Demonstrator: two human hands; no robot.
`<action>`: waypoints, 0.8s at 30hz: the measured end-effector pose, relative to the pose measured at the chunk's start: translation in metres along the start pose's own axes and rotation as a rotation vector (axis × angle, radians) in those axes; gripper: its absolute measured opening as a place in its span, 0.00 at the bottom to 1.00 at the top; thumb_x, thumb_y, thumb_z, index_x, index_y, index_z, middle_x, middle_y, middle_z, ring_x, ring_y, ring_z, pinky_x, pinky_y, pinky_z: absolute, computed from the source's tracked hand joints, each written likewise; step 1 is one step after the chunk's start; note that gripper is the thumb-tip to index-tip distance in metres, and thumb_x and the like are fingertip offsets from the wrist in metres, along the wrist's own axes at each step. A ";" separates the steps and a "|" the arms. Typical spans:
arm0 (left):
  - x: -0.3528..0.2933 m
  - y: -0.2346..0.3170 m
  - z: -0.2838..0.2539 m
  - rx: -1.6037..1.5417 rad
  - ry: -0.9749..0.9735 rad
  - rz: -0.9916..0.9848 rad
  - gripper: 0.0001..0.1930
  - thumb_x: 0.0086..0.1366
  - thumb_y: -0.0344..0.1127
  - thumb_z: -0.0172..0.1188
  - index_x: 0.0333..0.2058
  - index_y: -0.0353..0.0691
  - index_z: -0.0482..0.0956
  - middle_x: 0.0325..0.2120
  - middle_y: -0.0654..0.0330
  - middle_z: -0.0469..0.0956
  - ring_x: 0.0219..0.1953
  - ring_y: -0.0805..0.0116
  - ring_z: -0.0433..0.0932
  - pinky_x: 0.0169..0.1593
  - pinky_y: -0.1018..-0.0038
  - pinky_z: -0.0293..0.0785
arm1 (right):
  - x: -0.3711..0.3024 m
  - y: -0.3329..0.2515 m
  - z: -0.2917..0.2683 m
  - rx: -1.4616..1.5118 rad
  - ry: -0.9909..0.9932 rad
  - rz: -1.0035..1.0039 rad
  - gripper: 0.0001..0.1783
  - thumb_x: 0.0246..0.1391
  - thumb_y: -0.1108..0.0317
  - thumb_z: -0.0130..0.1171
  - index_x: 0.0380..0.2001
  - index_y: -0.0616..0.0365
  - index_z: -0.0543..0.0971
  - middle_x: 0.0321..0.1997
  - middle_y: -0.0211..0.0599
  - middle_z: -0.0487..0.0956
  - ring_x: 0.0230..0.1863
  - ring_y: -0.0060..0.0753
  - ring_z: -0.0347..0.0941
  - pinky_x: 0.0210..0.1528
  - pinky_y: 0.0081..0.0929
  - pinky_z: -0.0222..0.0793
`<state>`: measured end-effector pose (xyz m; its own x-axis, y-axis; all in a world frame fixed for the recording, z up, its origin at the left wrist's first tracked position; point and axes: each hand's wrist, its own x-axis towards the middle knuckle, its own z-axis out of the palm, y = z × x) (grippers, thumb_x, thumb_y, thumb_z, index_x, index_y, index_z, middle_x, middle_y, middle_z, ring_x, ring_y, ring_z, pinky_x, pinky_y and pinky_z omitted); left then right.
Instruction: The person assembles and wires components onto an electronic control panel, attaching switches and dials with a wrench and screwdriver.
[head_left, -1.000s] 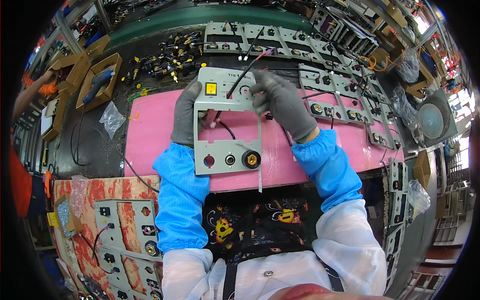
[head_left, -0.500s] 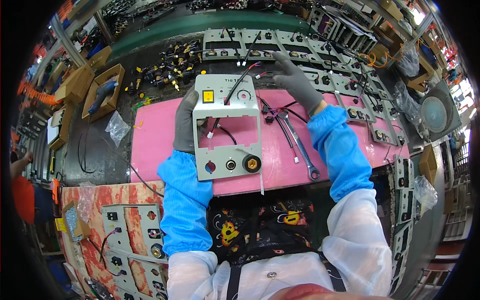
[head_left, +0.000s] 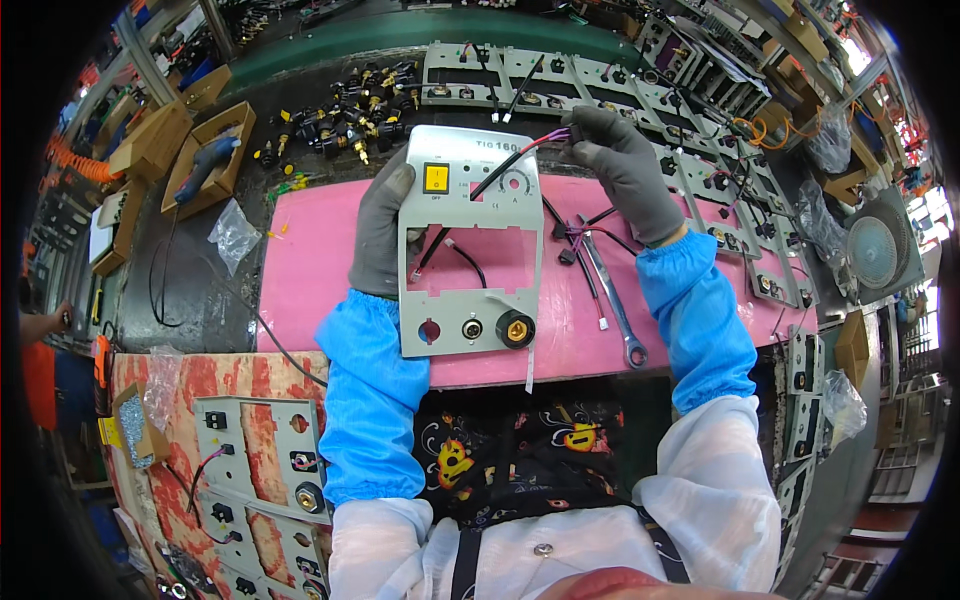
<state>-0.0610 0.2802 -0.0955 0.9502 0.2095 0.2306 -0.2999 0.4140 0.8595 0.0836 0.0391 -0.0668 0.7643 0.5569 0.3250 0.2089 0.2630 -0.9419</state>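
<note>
Bench: pink mat (head_left: 320,290) covers your work table, with rows of grey panels at the back.
Front panel: your grey metal panel (head_left: 470,250) lies flat on the pink mat, right in front of you. It has a yellow switch (head_left: 436,178) and a brass socket (head_left: 516,328).
Left hand: your left hand (head_left: 385,235) in a grey glove grips the panel's left edge.
Right hand: your right hand (head_left: 625,170) pinches the purple wire (head_left: 545,137) at the panel's top right corner.
Wrench: silver wrench (head_left: 612,302) lies on the mat just right of the panel, near loose black wires.
Left side: cardboard boxes (head_left: 205,150) sit well apart from your hands.
</note>
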 end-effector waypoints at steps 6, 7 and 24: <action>-0.003 -0.002 0.005 -0.182 0.007 0.006 0.27 0.69 0.44 0.48 0.58 0.29 0.64 0.48 0.48 0.75 0.49 0.63 0.77 0.51 0.72 0.76 | -0.013 -0.020 0.012 -0.069 -0.005 0.054 0.20 0.53 0.78 0.59 0.51 0.64 0.74 0.45 0.34 0.78 0.45 0.24 0.75 0.51 0.23 0.73; -0.003 -0.003 0.003 -0.208 -0.013 0.006 0.27 0.69 0.44 0.48 0.58 0.29 0.64 0.49 0.48 0.74 0.50 0.62 0.77 0.53 0.71 0.75 | -0.015 -0.023 0.015 -0.087 -0.031 0.053 0.19 0.53 0.78 0.59 0.50 0.63 0.75 0.44 0.34 0.78 0.45 0.24 0.75 0.51 0.23 0.72; -0.007 0.006 0.004 -0.243 -0.021 0.024 0.26 0.68 0.41 0.52 0.59 0.30 0.65 0.48 0.49 0.76 0.48 0.64 0.78 0.50 0.74 0.76 | -0.023 -0.030 0.037 -0.265 -0.061 0.084 0.22 0.51 0.80 0.60 0.52 0.64 0.75 0.44 0.35 0.79 0.46 0.24 0.75 0.53 0.22 0.72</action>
<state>-0.0691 0.2777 -0.0905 0.9435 0.2045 0.2608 -0.3312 0.6104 0.7195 0.0371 0.0474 -0.0431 0.7495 0.6161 0.2422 0.3048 0.0036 -0.9524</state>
